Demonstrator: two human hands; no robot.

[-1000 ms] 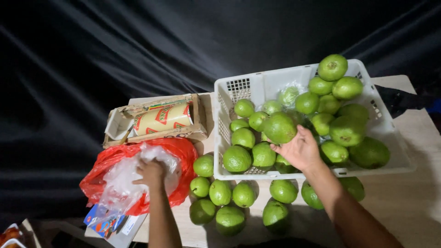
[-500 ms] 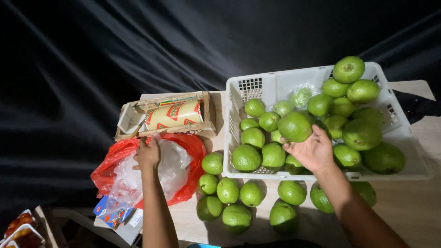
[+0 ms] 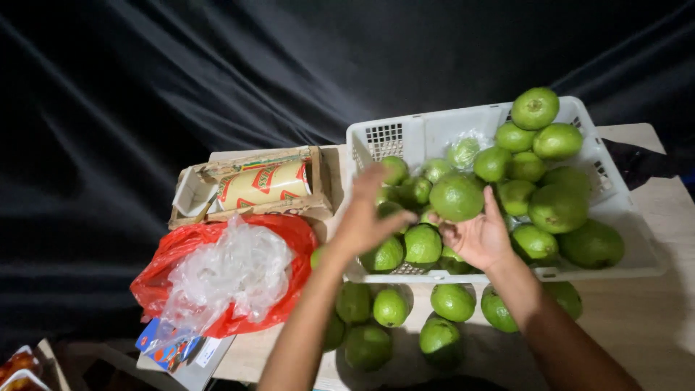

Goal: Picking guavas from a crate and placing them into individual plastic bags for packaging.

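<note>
Guavas in the white basket, both hands over them

We see the big green guava (image 3: 457,198) sitting atop the pile in the white basket (image 3: 427,134), just above our right hand (image 3: 478,237), palm up with fingers spread. Our left hand (image 3: 369,213) hovers beside it, fingers loosely open, holding nothing.

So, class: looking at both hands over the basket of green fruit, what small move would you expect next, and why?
Probably the right hand closes its fingers under the large green fruit it cups with open palm, lifting it clear. The left hand hovers spread over smaller fruit at the white basket edge, holding nothing, so it may steady or pick one.
</note>
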